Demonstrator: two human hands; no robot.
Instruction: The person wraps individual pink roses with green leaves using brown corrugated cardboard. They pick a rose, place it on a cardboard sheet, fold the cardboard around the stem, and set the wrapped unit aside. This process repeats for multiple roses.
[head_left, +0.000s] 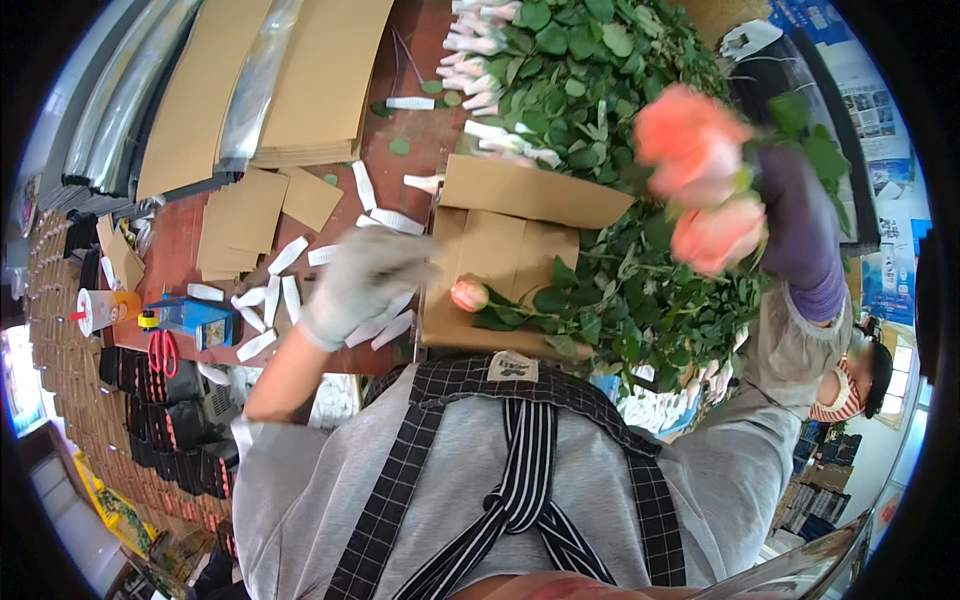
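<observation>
My right hand (799, 217), in a purple glove, is raised at the right and grips a few coral-pink roses (694, 142), blurred by motion. In a pale glove, my left hand (371, 281) hovers over the table beside the left edge of a cardboard sheet (487, 247) with a raised flap. Blur hides its fingertips, so whether it holds anything is unclear. One pink rose (469, 295) lies on the cardboard, its leafy stem pointing right. White mesh flower sleeves (289, 255) are scattered around my left hand.
Leafy rose stems (592, 82) with sleeved heads pile up at the back. Cardboard sheets (322, 75) are stacked at the back left. Red-handled scissors (162, 354), a blue tape dispenser (196, 321) and a drink cup (109, 310) sit at the left. Another person (844, 394) is at far right.
</observation>
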